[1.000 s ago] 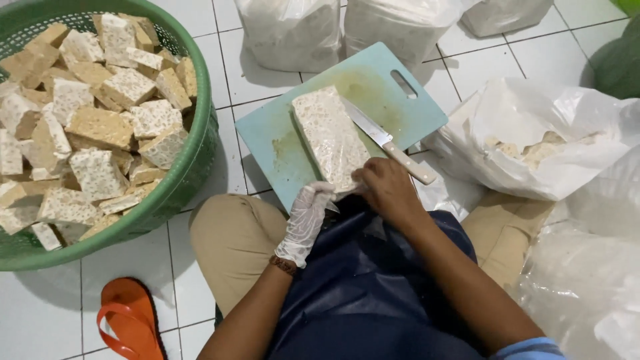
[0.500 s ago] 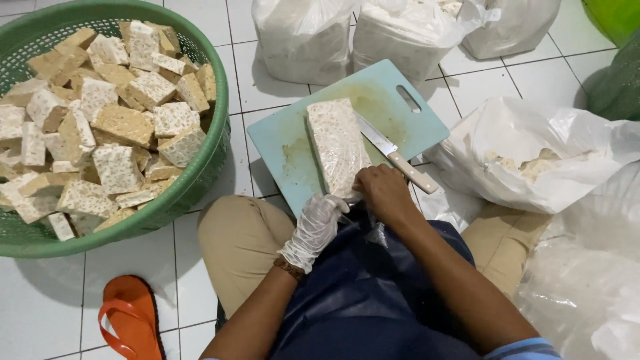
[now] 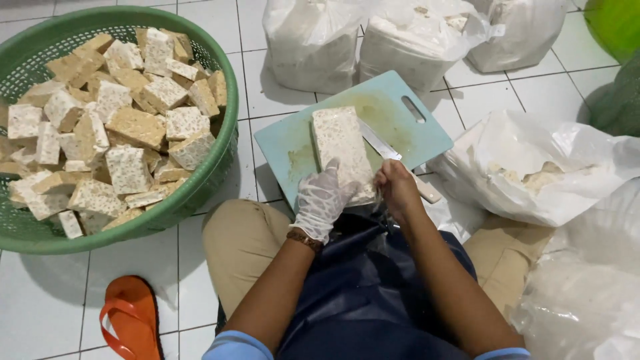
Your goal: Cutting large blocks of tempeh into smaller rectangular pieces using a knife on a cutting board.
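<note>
The person is sitting on the tiled floor with a light blue cutting board (image 3: pixel 400 123) resting at the knees. A whole tempeh block (image 3: pixel 341 148) is lying lengthwise on the board, uncut as far as can be seen. The left hand (image 3: pixel 321 200), gloved, is pressing with spread fingers on the block's near end. The right hand (image 3: pixel 396 188), bare, is pinching at the block's near edge — apparently working at its wrapping, though what it is gripping cannot be told. A knife (image 3: pixel 393 159) is lying on the board just right of the block, unheld.

Left of the board, a green basket (image 3: pixel 227 133) is holding many cut pieces — much of the work is looking done. Beyond the board, plastic bags (image 3: pixel 313 47) of further blocks are waiting.
</note>
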